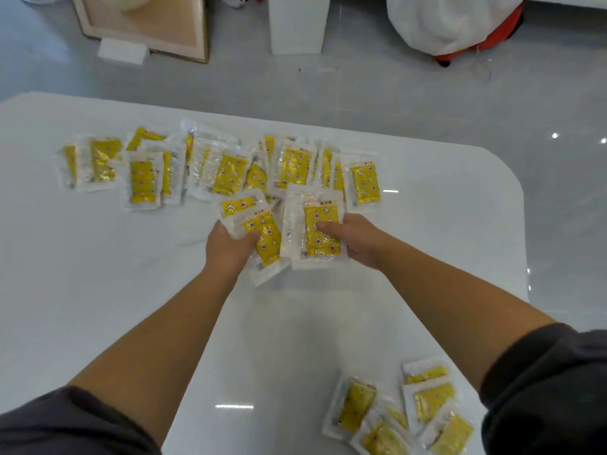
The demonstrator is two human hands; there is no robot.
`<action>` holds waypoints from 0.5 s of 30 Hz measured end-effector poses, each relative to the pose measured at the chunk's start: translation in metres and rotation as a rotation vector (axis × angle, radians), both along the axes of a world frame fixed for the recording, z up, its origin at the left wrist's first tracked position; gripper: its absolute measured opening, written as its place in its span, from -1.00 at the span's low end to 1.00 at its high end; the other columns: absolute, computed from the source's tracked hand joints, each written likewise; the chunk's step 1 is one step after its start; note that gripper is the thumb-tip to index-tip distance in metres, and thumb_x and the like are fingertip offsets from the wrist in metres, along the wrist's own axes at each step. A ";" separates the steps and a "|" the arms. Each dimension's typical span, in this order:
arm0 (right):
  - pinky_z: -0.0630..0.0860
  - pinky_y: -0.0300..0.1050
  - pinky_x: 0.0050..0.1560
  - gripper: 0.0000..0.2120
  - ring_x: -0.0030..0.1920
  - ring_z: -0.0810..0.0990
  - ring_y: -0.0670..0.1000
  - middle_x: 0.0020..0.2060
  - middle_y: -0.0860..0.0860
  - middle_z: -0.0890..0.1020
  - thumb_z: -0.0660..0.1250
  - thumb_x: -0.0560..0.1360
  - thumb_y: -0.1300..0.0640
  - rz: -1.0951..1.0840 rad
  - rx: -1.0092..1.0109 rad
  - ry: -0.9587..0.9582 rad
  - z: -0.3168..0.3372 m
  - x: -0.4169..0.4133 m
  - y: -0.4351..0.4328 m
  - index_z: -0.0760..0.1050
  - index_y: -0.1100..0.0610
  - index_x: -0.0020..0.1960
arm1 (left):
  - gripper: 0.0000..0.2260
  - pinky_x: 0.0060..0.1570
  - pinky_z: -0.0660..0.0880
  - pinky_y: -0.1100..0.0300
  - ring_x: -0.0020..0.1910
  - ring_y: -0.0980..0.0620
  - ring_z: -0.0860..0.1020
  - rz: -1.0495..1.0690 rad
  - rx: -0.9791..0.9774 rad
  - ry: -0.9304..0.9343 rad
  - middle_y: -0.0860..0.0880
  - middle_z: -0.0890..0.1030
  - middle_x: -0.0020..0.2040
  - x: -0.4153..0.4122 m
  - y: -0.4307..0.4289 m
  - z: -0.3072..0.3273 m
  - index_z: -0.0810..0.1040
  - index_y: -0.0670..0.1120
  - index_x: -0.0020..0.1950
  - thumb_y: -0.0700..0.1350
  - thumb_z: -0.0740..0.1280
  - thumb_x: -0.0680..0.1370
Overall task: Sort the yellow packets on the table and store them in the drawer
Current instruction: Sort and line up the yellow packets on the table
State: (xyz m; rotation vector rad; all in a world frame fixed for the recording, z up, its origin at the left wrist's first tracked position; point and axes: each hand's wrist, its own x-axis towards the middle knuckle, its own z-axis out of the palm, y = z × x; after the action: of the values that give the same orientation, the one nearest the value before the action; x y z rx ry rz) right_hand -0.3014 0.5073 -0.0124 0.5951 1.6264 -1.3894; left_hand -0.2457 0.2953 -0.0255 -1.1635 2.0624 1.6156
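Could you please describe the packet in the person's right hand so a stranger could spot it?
On the white table, below the long row of packets, two hands meet. The right hand holds this packet straight; the left hand holds a tilted packet.

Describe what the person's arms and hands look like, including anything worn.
The left hand and right hand are bare, with no gloves, rings or watch visible. The forearms are uncovered up to loose dark grey sleeves, the left sleeve and right sleeve, at the picture's bottom corners.
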 end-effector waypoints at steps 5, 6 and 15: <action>0.59 0.08 0.07 -0.84 -0.02 0.65 0.07 0.03 0.09 0.67 0.42 0.48 0.06 -0.029 0.067 0.072 -0.010 -0.026 -0.070 0.54 0.07 0.02 | -0.73 0.17 0.52 -0.10 0.11 -0.10 0.59 0.043 -0.072 0.022 -0.06 0.61 0.13 -0.029 -0.070 -0.008 0.50 -0.07 0.23 -0.09 0.35 0.53; 0.60 -0.03 -0.04 -0.85 -0.09 0.65 0.02 0.00 0.06 0.66 0.41 0.50 0.08 -0.030 0.075 0.093 -0.010 -0.031 -0.083 0.53 0.07 0.03 | -0.72 0.16 0.52 -0.13 0.11 -0.13 0.58 0.049 -0.097 0.003 -0.09 0.60 0.14 -0.034 -0.082 -0.009 0.50 -0.09 0.23 -0.06 0.32 0.55; 0.55 -0.06 0.00 -0.62 0.01 0.58 0.04 0.07 0.02 0.60 0.37 0.51 -0.04 0.134 0.306 0.295 -0.021 -0.072 -0.162 0.43 0.10 0.24 | -0.67 -0.21 0.61 0.02 -0.05 -0.13 0.62 0.000 -0.179 -0.105 -0.14 0.56 0.05 -0.080 -0.152 -0.017 0.43 -0.11 0.10 -0.01 0.44 0.46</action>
State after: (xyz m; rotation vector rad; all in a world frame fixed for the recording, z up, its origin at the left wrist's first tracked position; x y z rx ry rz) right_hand -0.3731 0.3454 -0.0339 0.4582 2.0997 -1.1794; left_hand -0.3259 0.1438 -0.0424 -1.2761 2.1738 1.3617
